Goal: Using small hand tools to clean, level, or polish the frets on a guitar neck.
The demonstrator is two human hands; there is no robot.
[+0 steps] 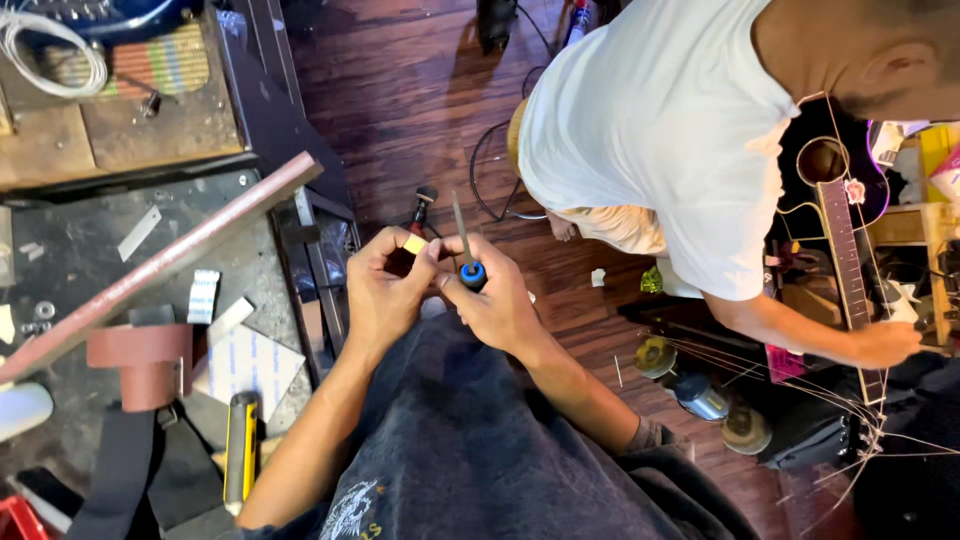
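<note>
Left hand point(382, 290): grip pinched on a small pale block point(415, 244), held above the lap. Right hand point(495, 300): grip closed around a needle file point(466, 248) (blue handle cap, blade upward), its blade just beside the block. Nearby: yellow utility knife point(240, 450) on the table point(70, 250); another person's hand point(885, 343) on a guitar neck point(845, 260).

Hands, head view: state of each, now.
Left hand: closed, pinching a small pale yellow piece.
Right hand: closed on a thin file with a blue handle.
</note>
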